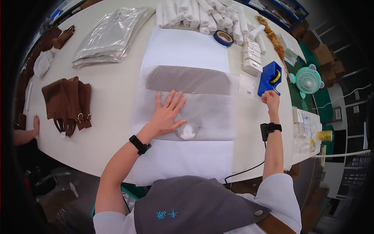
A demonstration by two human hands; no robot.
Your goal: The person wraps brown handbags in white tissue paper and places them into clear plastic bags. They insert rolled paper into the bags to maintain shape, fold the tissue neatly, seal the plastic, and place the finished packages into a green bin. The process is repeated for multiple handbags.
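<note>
My left hand (168,111) lies flat, fingers spread, on a grey item in translucent wrapping (152,111), with a darker band (187,80) across its top and a small white lump (188,132) beside my thumb. It rests on a long white sheet (183,156). My right hand (271,100) is at the front end of a blue tape dispenser (265,77) holding a yellow roll, its fingers pinched on something too small to make out. A small white label sheet (246,86) lies left of the dispenser.
Brown leather bags (58,97) and plastic sheets (105,35) are left. White rolls (183,13), dark tape (223,38) and white boxes (252,56) are behind. A green fan (307,80) stands right. Another person's hand (36,126) rests at the left table edge.
</note>
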